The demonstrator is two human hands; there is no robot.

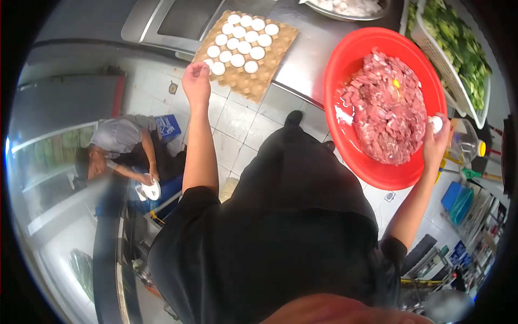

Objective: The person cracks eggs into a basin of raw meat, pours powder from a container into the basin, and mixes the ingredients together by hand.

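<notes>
My right hand [436, 141] is closed around a white egg [435, 125] at the right rim of a red basin [335, 70]. Raw meat pieces [386, 116] fill the basin's middle, with a yellow yolk [396, 84] on top and clear liquid at the side. My left hand [196, 85] is at the near left corner of a cardboard egg tray [245, 86]. Its curled fingers meet an egg [208, 63] in the corner row, partly covering it. Several more white eggs [244, 47] sit in the tray's cups.
A steel counter [305, 48] runs beneath the tray and basin. Behind stand a metal bowl [350, 17] of pale food and a white basket [440, 51] of chopped greens. A yellow-capped bottle [465, 141] is at right. Another person [121, 140] bends low at left, holding a white object.
</notes>
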